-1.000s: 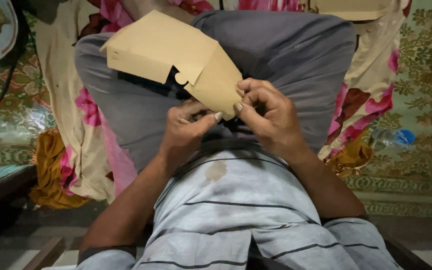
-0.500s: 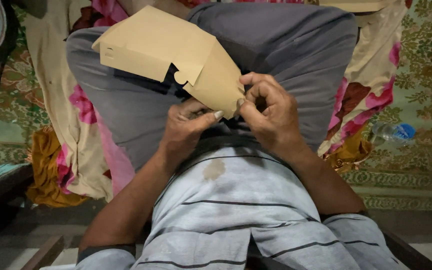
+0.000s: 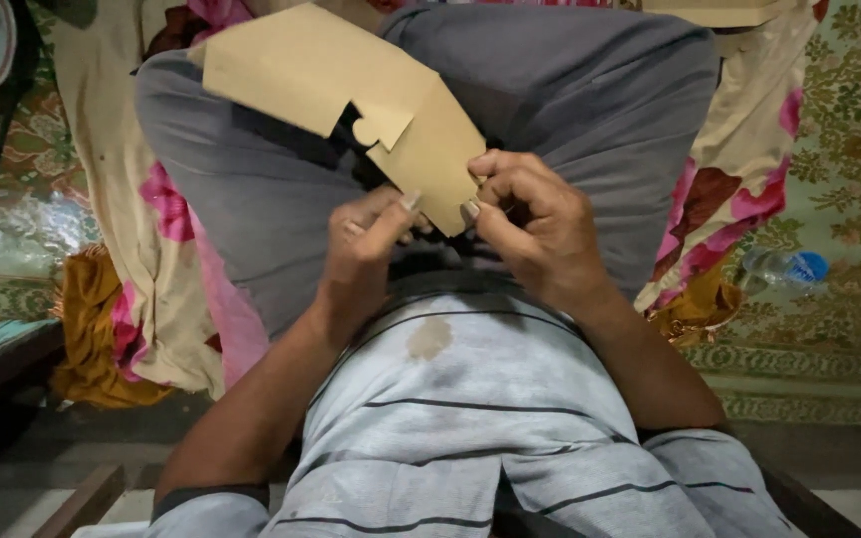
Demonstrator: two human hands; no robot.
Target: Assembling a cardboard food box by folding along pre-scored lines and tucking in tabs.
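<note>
Cardboard (image 3: 351, 85), tan, flat and die-cut with a rounded notch and tab at its fold, is held tilted over a lap in grey trousers (image 3: 570, 90), its near corner pinched between the thumb and fingertips of the left hand (image 3: 371, 249) and the right hand (image 3: 535, 224). A floral cloth (image 3: 739, 189) is draped beneath the legs, and a plastic bottle (image 3: 784, 269) is seen lying on the patterned green floor covering (image 3: 849, 130) to the right.

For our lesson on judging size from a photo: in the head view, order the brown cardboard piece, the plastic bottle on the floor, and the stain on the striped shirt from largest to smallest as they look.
1. Brown cardboard piece, held by both hands.
2. Plastic bottle.
3. Stain on the striped shirt.
The bottle and stain look nearly alike, and the stain sits nearer the camera, so their order is unsure.
</note>
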